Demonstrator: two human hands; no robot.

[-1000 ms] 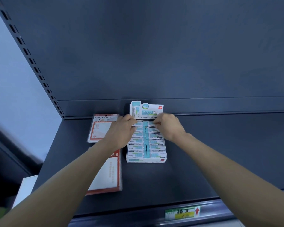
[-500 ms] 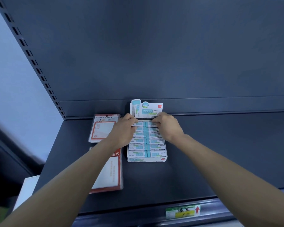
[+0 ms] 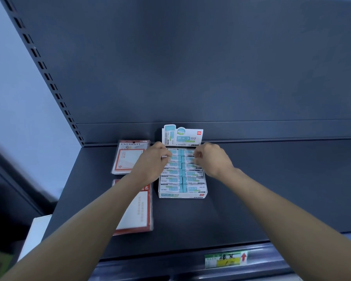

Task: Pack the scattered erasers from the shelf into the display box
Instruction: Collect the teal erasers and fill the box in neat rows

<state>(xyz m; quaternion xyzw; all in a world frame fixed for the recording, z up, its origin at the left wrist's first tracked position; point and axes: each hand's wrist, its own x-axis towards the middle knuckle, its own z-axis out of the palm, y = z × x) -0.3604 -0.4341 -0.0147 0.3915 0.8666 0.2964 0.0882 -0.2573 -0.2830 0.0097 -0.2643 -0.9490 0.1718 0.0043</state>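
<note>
Erasers: white-and-teal sleeved pieces are seen packed flat in two side-by-side columns inside the box, filling it from front wall to back; the nearest rows are fully visible, the farthest rows are partly covered by the hands.
Display box: a shallow white carton is set on the shelf near its back edge; a printed header card is raised upright at its rear, against the back panel.
Left hand: it is laid over the box's left rear corner, knuckles up, fingers curled and bunched together on the erasers of the back rows; whether one is actually pinched cannot be told.
Right hand: it is placed over the box's right rear corner, fingers bent inward with the tips touching the back-row erasers; no eraser is seen lifted, and a grip cannot be confirmed.
Forearms: both are stretched in bare from the lower corners of the view and converge on the box.
Shelf: a dark grey metal deck is seen, with a matching back panel and a slotted upright at the left.
Upper packet: a red-bordered, clear-wrapped packet marked "UNIVERSITY" is laid just left of the box.
Lower packet: a similar red-bordered packet lies nearer the front, partly crossed by the left forearm.
Price label: a green-and-yellow tag with a red arrow is fixed on the shelf's front rail.
</note>
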